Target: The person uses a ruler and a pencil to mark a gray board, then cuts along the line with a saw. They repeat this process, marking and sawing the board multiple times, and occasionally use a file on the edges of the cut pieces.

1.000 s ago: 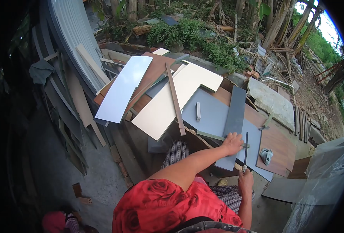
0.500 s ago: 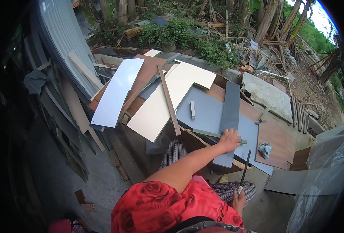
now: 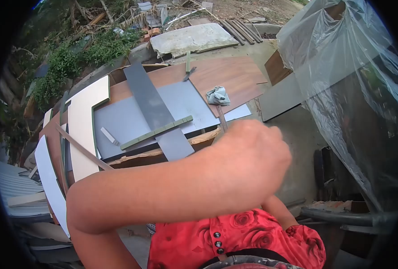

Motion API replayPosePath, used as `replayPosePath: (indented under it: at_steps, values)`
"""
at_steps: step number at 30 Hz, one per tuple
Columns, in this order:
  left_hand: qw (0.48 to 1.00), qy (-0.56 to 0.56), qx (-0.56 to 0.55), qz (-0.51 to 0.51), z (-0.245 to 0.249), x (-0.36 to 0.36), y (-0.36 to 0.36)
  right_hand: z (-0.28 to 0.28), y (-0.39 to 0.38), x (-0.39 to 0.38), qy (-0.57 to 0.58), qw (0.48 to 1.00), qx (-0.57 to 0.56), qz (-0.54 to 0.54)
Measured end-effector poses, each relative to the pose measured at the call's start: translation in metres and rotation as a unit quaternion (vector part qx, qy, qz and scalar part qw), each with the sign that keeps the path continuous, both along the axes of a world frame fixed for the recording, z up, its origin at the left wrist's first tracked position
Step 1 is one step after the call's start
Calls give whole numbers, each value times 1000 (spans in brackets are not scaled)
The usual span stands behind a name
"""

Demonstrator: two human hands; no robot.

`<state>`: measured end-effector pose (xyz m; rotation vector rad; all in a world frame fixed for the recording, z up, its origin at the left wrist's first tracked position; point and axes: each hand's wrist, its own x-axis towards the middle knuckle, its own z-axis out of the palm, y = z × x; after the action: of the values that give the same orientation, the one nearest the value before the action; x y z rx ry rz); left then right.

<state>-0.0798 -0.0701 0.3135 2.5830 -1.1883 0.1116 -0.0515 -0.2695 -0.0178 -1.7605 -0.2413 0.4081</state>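
1 L hand (image 3: 258, 159), fingers curled, grip unclear; R hidden; strip (image 3: 157, 132) across gray bd (image 3: 148, 97).

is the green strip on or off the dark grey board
On: the green strip lies across the dark grey board, its ends reaching past both long edges.
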Motion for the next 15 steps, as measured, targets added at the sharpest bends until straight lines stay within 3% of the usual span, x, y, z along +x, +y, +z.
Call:
replayPosePath:
  at_steps: [1,3,10,11,15]
  values:
    - [992,87,61,-70,31,-3,-21,-1,-2,-1,59,998,12,2]
    - [992,97,38,-72,32,-2,-28,-2,-4,1,166,985,41,7]
    - [995,74,-41,-59,30,6,-48,0,-10,-1,147,987,64,4]
    - [995,69,-42,-51,31,7,-50,-2,-7,-6,176,979,89,-47]
    - [997,55,-53,-34,32,12,-55,-18,-14,4,164,982,92,3]
